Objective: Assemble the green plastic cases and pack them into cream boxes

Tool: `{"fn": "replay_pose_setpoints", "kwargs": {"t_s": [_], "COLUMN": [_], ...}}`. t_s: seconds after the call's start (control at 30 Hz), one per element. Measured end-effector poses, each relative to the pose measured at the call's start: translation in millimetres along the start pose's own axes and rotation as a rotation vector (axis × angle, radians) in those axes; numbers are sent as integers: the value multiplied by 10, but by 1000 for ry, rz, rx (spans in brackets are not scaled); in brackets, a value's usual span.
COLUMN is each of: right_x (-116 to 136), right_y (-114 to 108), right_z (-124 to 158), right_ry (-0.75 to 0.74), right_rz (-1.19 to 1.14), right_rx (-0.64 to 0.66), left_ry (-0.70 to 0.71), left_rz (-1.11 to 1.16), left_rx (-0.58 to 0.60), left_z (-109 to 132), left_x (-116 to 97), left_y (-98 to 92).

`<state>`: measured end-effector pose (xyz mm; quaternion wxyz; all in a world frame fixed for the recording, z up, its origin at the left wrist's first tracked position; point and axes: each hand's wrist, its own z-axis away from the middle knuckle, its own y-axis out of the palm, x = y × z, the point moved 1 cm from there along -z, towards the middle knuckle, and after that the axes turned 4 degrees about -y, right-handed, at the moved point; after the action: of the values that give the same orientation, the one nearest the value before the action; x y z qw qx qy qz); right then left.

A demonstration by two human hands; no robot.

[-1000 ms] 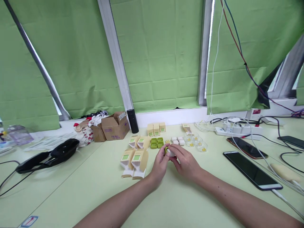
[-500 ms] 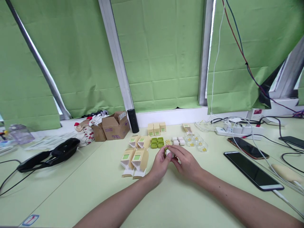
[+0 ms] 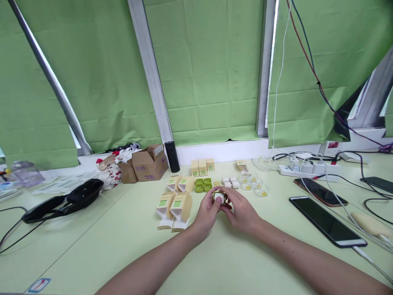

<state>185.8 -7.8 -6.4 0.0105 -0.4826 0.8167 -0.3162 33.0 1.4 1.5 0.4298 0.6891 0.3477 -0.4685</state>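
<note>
Between my two hands is a small green square case with a white rounded block in it. My left hand grips it from the left, thumb on the white block. From the right, my right hand closes its fingers on the case's edge. Just beyond lie several empty-looking green square cases, small yellow pieces, white rounded blocks and clear plastic cups with yellow centres. Left of my left hand, several opened small cartons rest on the table.
Closed small cartons stand at the back near a black cylinder and a cardboard box. A black strapped device lies left. Phones, cables and a power strip occupy the right.
The case has been turned between my hands, so the white block's face now shows more fully. My right fingers have shifted from over it to its right edge.
</note>
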Motion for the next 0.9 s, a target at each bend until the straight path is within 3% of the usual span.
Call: {"fn": "replay_pose_setpoints", "kwargs": {"t_s": [0.23, 0.43, 0.63, 0.9], "right_x": [-45, -100, -235, -205], "right_y": [-20, -25, 15, -1], "right_z": [8, -18, -77, -123], "right_ry": [99, 259, 496, 743], "right_rz": [-63, -234, -614, -911], "right_rx": [-21, -62, -152, -151], "left_ry": [-50, -21, 225, 622], "left_rz": [43, -144, -505, -1078], "left_rx": [12, 13, -176, -105], "left_z": [4, 30, -22, 38], "left_x": [-12, -121, -145, -197], "left_y": [-19, -114, -271, -257]}}
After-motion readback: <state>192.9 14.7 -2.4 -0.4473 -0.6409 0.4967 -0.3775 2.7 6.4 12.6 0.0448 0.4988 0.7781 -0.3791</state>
